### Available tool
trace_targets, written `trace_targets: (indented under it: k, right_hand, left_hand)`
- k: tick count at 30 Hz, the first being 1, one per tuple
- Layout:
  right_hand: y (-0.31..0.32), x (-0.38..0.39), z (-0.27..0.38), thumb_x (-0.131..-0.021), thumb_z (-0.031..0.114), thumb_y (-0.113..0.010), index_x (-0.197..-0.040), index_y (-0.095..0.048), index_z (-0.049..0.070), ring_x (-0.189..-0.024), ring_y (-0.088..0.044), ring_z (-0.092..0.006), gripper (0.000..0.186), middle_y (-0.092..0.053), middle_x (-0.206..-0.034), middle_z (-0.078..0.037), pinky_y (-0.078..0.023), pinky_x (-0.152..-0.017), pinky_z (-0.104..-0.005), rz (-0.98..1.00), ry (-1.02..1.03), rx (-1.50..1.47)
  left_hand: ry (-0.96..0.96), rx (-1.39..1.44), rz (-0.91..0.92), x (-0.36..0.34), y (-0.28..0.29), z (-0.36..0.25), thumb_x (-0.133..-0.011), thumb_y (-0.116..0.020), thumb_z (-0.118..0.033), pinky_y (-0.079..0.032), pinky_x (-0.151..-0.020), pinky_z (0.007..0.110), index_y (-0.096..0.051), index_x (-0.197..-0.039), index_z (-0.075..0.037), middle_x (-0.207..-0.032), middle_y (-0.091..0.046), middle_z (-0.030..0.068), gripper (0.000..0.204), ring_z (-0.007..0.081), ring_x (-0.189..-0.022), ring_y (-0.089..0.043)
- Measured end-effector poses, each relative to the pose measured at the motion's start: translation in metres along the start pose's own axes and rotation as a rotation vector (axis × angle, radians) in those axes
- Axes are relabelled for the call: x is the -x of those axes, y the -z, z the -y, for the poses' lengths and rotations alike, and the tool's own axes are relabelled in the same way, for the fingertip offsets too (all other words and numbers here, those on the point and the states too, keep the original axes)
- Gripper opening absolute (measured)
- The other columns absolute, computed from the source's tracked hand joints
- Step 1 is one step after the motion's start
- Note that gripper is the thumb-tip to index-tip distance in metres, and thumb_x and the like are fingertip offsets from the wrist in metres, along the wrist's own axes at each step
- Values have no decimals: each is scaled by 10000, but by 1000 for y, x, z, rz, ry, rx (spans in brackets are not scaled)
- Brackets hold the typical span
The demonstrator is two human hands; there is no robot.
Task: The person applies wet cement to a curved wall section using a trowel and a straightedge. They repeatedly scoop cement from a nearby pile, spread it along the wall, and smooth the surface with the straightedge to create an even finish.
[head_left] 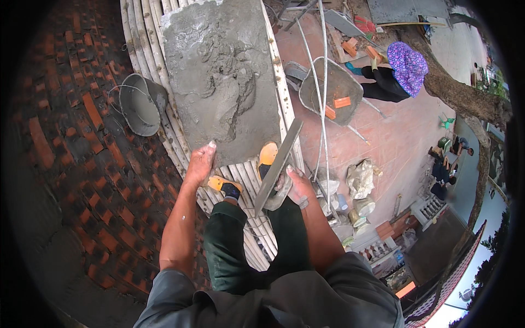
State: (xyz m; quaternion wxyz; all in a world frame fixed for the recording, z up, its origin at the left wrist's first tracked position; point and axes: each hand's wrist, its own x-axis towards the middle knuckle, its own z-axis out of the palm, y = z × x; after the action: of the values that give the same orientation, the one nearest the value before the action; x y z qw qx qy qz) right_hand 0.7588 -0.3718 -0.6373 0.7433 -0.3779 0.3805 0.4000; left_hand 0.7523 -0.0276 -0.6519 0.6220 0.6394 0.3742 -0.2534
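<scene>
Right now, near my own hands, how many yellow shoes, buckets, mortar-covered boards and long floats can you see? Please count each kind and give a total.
Yellow shoes: 2
Bucket: 1
Mortar-covered board: 1
Long float: 1
Total: 5

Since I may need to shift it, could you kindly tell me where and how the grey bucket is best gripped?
Probably hook the thin handle from the person's left: its loop sticks out past the rim of the bucket there, while the pale poles crowd the opposite side.
</scene>
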Motion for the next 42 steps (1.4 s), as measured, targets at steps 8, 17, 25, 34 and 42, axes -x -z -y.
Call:
trace_targets:
  k: [8, 17, 25, 34, 42]
  right_hand:
    - [-71, 112, 77, -881, 65, -759, -1517, -334, -31, -1236, -601, -295, 771, -575, -1387, -155, -476, -1056, -459, 316, -25, -132]
    - [-167, 187, 190, -739, -2, -847, -1321, -585, -23, -1121, -644, -226, 639, -669, -1276, -113, -538, -965, -381, 323, 112, 1042]
    - [-235, 154, 137, -918, 43, -692, -1360, -525, 54, -1198, -580, -235, 472, -596, -1331, -99, -512, -1000, -393, 648, -53, 529]
    - [-334, 184, 66, -975, 314, -657, -1383, -543, 76, -1236, -583, -280, 486, -600, -1379, -104, -483, -1072, -457, 832, -368, 334]
    - [-373, 243, -74, -975, 325, -654, -1380, -547, 76, -1236, -584, -282, 487, -603, -1377, -104, -482, -1073, -458, 906, -525, 605]
  left_hand:
    - [49, 81, -8, 160, 25, -76, -1059, -512, -431, -366, -479, 302, -528, -700, -75, -576, -483, -10, 506, 104, -488, -433]
    - [-108, -22, -15, 314, 63, -164, -1044, -521, -418, -386, -494, 287, -550, -769, -77, -616, -506, -17, 439, 93, -513, -450]
    - [-405, -447, -250, 462, 69, -220, -858, -677, -269, -482, -696, 464, -564, -907, 19, -814, -574, 161, 313, 381, -746, -606]
    - [-242, -489, -651, 613, 30, -186, -780, -749, -156, -513, -740, 527, -548, -953, -21, -941, -645, 208, 298, 435, -909, -648]
    - [-251, -261, -762, 736, 54, -80, -762, -732, -179, -515, -743, 527, -555, -980, -20, -930, -655, 191, 322, 421, -899, -656]
